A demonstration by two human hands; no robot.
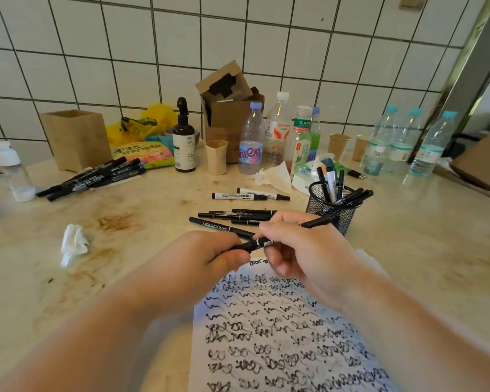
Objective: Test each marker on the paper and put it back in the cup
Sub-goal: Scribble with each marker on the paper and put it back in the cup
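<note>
Several black markers (351, 197) already back in black wire-mesh cup (334, 210); five or so loose black pens (232, 217) left. Left hand (207, 258) and right hand (300, 247) both gripping slim black marker (259, 244) above scribble-filled white paper (280, 335), probably uncapping or recapping.

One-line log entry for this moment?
hands: both grip black marker | over scribbled white paper | black mesh cup: holds markers
</note>
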